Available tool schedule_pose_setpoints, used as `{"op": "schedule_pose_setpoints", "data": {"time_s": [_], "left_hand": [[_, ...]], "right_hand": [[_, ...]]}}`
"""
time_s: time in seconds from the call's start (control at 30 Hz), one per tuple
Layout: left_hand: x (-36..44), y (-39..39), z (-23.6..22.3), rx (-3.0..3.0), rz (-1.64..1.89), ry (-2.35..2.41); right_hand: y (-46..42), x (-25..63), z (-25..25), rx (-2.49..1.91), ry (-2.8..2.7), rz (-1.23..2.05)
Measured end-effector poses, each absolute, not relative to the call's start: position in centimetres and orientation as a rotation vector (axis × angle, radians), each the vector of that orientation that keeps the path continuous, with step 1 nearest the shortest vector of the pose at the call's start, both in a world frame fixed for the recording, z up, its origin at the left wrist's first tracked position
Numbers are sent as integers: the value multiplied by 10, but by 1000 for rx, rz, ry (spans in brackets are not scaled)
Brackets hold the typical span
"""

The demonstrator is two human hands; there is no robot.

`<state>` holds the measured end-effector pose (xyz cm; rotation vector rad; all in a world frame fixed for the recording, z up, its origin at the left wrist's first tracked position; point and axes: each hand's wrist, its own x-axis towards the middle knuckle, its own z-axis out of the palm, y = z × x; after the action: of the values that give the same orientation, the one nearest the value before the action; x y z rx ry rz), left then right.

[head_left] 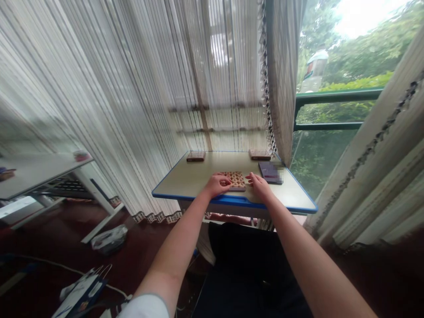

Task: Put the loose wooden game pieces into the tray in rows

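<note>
A shallow box of round wooden Chinese chess pieces lies near the front edge of the desk, the pieces set in rows. Over its left side is my left hand, thumb and fingertips pinched together at a chess piece, partly hiding that end of the box. My right hand hovers just off the right side of the box, fingers loosely bent and slightly apart, with nothing visible between them.
The blue-edged desk carries a brown box at back left, another brown box at back right and a dark flat booklet. Striped curtains hang behind. On the floor lie a plastic bag and a paper bag.
</note>
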<state>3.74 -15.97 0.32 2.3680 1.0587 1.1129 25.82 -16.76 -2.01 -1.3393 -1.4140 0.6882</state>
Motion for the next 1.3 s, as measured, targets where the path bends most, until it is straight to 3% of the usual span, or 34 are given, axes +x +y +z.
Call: {"op": "schedule_pose_setpoints", "data": {"time_s": [0.33, 0.47, 0.6, 0.83, 1.3], "left_hand": [[36, -154, 1, 2423, 1238, 911], [32, -152, 2, 2349, 1353, 1054], [30, -150, 2, 2271, 1432, 1328], [35, -152, -2, 2503, 1238, 1298], [36, -147, -6, 2536, 1184, 1229]], "right_hand": [[-171, 256, -18, -1339, -1441, 665], [-172, 253, -17, -1427, -1635, 427], [-173, 252, -16, -1474, -1635, 393], [-174, 252, -18, -1495, -1648, 396], [-176, 252, -15, -1474, -1643, 423]]}}
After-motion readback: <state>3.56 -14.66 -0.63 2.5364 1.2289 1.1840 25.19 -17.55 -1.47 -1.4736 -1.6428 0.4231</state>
